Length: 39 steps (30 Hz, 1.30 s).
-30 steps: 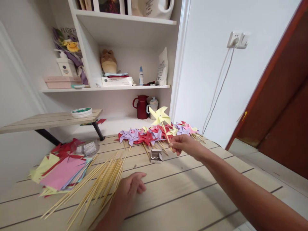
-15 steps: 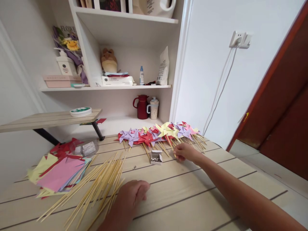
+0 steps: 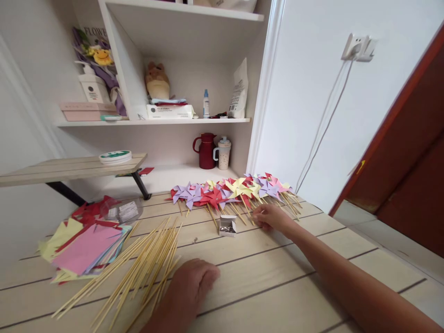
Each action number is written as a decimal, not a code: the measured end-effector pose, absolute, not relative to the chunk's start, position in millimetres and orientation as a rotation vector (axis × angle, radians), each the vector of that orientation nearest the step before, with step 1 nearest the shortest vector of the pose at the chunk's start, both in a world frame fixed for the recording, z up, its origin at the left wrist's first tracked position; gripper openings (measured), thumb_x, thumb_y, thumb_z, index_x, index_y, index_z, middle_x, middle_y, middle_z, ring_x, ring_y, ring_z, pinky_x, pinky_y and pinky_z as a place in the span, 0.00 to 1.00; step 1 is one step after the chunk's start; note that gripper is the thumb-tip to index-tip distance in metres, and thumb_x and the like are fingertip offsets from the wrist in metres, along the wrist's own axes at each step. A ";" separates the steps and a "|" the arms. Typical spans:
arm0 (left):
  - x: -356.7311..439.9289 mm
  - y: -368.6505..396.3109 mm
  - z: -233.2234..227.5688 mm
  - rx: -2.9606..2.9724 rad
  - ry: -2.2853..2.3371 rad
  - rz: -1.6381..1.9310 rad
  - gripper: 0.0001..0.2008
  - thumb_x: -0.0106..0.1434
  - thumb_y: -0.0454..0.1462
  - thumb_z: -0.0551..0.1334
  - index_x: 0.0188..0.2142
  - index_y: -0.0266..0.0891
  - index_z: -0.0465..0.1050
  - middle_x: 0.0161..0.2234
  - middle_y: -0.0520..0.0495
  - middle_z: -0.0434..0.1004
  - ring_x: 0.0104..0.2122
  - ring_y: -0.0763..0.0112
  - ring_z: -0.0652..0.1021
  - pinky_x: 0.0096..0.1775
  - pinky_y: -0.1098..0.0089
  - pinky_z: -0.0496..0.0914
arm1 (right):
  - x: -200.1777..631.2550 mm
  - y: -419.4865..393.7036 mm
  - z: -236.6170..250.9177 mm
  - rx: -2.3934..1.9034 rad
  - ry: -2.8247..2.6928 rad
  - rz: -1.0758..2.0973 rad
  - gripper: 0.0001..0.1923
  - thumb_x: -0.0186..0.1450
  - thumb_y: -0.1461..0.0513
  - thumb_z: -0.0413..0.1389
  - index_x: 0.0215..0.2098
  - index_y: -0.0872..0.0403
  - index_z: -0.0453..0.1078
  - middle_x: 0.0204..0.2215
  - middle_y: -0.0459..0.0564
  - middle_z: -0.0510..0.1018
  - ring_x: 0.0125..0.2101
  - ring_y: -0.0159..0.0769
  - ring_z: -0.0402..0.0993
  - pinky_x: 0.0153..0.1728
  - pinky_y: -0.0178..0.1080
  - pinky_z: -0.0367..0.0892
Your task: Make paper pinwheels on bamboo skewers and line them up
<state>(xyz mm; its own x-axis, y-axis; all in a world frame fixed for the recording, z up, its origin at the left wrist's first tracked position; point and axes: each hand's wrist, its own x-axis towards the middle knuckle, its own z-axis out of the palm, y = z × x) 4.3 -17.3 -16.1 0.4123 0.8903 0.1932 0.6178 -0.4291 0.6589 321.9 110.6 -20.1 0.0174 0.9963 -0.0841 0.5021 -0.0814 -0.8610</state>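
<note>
right hand [image 3: 272, 216] is resting at pinwheel row [image 3: 236, 190], fingers curled on a stick end, clamping unclear | sticks are running from row toward the person | left hand [image 3: 194, 282] is lying loosely curled, empty, on worktop [image 3: 277, 277] beside skewer pile [image 3: 145, 263], farther from row

- pinwheels [image 3: 236, 190] are a mix of lilac, red, pale yellow and a bit of pink
- skewers [image 3: 145, 266] are plain light bamboo tan
- paper stack [image 3: 85, 245] is pink on top, with yellow and red poking out underneath
- table [image 3: 277, 282] is pale wood with dark seam lines
- jug [image 3: 207, 151] is dark red
- little box [image 3: 228, 225] looks white with something silvery inside, hard to tell
</note>
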 end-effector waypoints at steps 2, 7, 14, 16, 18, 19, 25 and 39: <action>4.7 -17.0 -16.5 2.204 1.277 0.719 0.23 0.71 0.46 0.48 0.34 0.41 0.79 0.29 0.44 0.79 0.32 0.62 0.76 0.36 0.66 0.66 | 322.1 107.0 -18.3 -1.669 -1.521 0.932 0.08 0.59 0.58 0.60 0.28 0.53 0.68 0.19 0.45 0.76 0.16 0.30 0.70 0.19 0.32 0.62; 5.8 -17.1 -16.5 2.270 1.282 0.689 0.19 0.71 0.43 0.51 0.33 0.42 0.79 0.30 0.46 0.80 0.33 0.64 0.77 0.37 0.67 0.67 | 318.1 91.3 -4.0 -1.675 -1.467 0.811 0.16 0.63 0.54 0.57 0.23 0.52 0.63 0.18 0.45 0.75 0.16 0.30 0.68 0.18 0.32 0.58; 5.9 -18.8 -23.3 2.473 1.235 0.798 0.11 0.68 0.37 0.58 0.32 0.42 0.78 0.30 0.50 0.83 0.31 0.68 0.78 0.35 0.69 0.65 | 276.2 45.6 25.7 -1.308 -1.534 0.799 0.22 0.64 0.45 0.56 0.23 0.52 0.62 0.15 0.40 0.65 0.17 0.28 0.60 0.20 0.33 0.56; 4.5 -19.5 -25.2 2.564 1.216 0.907 0.12 0.69 0.39 0.58 0.32 0.42 0.78 0.29 0.51 0.83 0.29 0.69 0.78 0.33 0.69 0.64 | 255.8 31.3 29.5 -1.250 -1.634 0.883 0.22 0.64 0.45 0.57 0.24 0.52 0.62 0.15 0.40 0.65 0.16 0.28 0.60 0.19 0.32 0.54; 2.4 -20.8 -24.1 2.619 1.260 1.081 0.14 0.71 0.40 0.56 0.32 0.41 0.77 0.25 0.50 0.80 0.25 0.70 0.76 0.31 0.69 0.63 | 233.1 19.5 28.8 -1.193 -1.797 0.993 0.21 0.64 0.45 0.57 0.25 0.52 0.64 0.16 0.40 0.67 0.16 0.27 0.60 0.19 0.32 0.53; 1.3 -21.6 -22.4 2.626 1.302 1.186 0.15 0.71 0.39 0.55 0.31 0.41 0.77 0.23 0.50 0.78 0.24 0.71 0.75 0.30 0.69 0.62 | 221.2 15.1 26.7 -1.164 -1.865 1.035 0.21 0.64 0.46 0.57 0.25 0.53 0.64 0.16 0.41 0.67 0.16 0.27 0.60 0.19 0.32 0.53; -7.8 -23.2 -8.6 2.540 1.456 1.636 0.16 0.69 0.33 0.55 0.24 0.40 0.70 0.18 0.52 0.72 0.20 0.74 0.71 0.27 0.70 0.60 | 157.5 14.8 -1.2 -1.073 -1.886 1.555 0.20 0.63 0.46 0.54 0.27 0.52 0.63 0.16 0.40 0.68 0.13 0.26 0.57 0.17 0.32 0.51; -128.0 -8.7 37.9 2.442 2.574 1.163 0.11 0.67 0.34 0.58 0.42 0.41 0.79 0.49 0.38 0.77 0.49 0.52 0.74 0.48 0.54 0.66 | 142.2 14.9 -25.8 -0.958 -2.074 1.306 0.13 0.67 0.54 0.53 0.28 0.54 0.66 0.19 0.42 0.69 0.21 0.30 0.61 0.25 0.33 0.56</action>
